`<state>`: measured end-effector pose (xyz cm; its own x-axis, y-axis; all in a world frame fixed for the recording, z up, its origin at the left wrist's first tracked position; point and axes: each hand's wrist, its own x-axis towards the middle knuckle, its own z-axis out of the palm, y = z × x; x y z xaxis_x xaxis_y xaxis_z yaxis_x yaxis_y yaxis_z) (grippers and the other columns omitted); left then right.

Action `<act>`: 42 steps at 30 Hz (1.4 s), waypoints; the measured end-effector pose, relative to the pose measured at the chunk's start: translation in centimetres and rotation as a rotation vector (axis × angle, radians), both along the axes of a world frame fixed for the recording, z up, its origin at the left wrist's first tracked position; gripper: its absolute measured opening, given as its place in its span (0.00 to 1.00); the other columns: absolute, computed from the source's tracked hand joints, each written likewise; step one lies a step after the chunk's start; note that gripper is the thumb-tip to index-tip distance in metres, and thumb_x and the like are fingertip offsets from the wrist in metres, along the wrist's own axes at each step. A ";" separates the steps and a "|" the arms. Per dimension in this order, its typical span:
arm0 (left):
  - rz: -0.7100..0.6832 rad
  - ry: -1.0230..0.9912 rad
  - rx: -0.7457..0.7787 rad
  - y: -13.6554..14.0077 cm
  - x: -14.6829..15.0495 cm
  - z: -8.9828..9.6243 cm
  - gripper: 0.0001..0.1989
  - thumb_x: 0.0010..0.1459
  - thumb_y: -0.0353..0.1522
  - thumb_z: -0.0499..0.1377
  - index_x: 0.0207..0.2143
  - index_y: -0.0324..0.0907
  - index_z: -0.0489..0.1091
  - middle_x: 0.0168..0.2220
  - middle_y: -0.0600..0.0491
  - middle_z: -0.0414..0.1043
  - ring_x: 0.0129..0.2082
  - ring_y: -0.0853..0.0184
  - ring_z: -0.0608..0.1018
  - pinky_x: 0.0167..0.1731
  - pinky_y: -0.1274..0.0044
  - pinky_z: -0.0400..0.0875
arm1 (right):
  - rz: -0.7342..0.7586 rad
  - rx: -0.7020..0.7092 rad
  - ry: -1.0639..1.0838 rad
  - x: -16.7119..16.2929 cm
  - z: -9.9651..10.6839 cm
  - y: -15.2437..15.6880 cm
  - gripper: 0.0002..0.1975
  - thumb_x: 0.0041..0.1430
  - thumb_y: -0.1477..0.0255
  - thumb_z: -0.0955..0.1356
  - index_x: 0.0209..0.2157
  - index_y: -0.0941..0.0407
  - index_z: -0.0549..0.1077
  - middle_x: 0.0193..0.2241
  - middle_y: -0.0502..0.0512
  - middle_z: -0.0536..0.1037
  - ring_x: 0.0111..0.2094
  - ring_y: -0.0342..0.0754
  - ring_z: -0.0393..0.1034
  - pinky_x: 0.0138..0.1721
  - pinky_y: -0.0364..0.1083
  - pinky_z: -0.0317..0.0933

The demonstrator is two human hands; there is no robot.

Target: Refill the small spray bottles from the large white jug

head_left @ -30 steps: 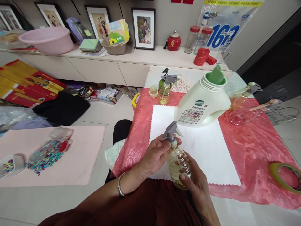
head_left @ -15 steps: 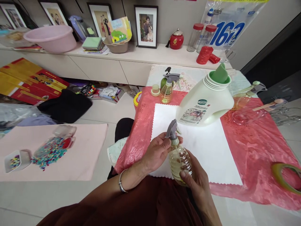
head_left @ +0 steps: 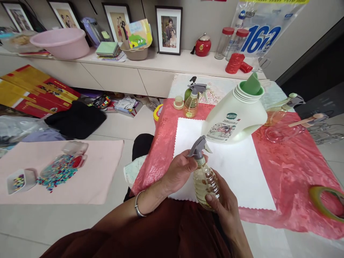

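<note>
A clear ribbed spray bottle (head_left: pixel 205 182) with pale yellow liquid and a grey trigger head is held above the near edge of a white scalloped sheet (head_left: pixel 236 179). My left hand (head_left: pixel 180 170) pinches the collar just under the trigger head, thumb and fingers closed round it. Around the lower body of the bottle, my right hand (head_left: pixel 224 200) is wrapped, thumb across the front. Beyond the bottle stands a large white jug (head_left: pixel 236 114) with a green spout in its open neck. A second spray bottle (head_left: pixel 191 105) is behind, beside a small pale cap (head_left: pixel 178 102).
A red plastic cover (head_left: pixel 290 179) lies over the table. On its right are a roll of tape (head_left: pixel 326 202), a clear pink-tinted dish (head_left: pixel 285 132) and another spray bottle (head_left: pixel 279 111). Colourful beads (head_left: pixel 57 175) lie on a pink mat (head_left: pixel 99 172) at left.
The trigger head has turned within my left hand, so its lever now points to the right. My right hand keeps its hold on the body; the view has shifted slightly.
</note>
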<state>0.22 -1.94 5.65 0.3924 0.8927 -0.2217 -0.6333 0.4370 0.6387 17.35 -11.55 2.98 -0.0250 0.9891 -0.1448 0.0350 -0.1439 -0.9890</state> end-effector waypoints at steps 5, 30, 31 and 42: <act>0.054 0.063 -0.057 0.2 -0.1 -0.5 0.25 0.38 0.38 0.80 0.39 0.41 0.80 0.39 0.51 0.79 0.42 0.64 0.77 0.47 0.72 0.65 | 0.028 0.004 0.036 -0.1 0.1 0.0 0.35 0.64 0.56 0.73 0.67 0.51 0.62 0.62 0.56 0.63 0.61 0.52 0.63 0.60 0.43 0.65; 0.005 0.080 0.050 -0.1 -0.5 0.4 0.26 0.43 0.42 0.77 0.44 0.41 0.79 0.43 0.47 0.79 0.48 0.58 0.77 0.51 0.68 0.64 | -0.008 0.013 0.038 -0.2 0.4 -0.2 0.37 0.63 0.56 0.73 0.67 0.53 0.63 0.62 0.59 0.63 0.62 0.55 0.62 0.60 0.47 0.65; 0.028 0.101 0.032 -0.1 -0.5 0.3 0.26 0.41 0.40 0.78 0.42 0.41 0.80 0.43 0.48 0.79 0.47 0.59 0.77 0.50 0.69 0.64 | -0.006 0.010 0.040 -0.2 0.5 -0.2 0.37 0.63 0.56 0.73 0.67 0.54 0.63 0.62 0.59 0.63 0.62 0.56 0.62 0.60 0.48 0.65; -0.046 0.083 0.118 0.2 -1.3 0.9 0.20 0.47 0.41 0.76 0.39 0.41 0.80 0.35 0.49 0.80 0.38 0.63 0.77 0.44 0.71 0.65 | 0.146 -0.099 0.355 -0.1 0.0 0.0 0.39 0.61 0.54 0.74 0.68 0.52 0.61 0.65 0.60 0.57 0.65 0.59 0.56 0.65 0.54 0.60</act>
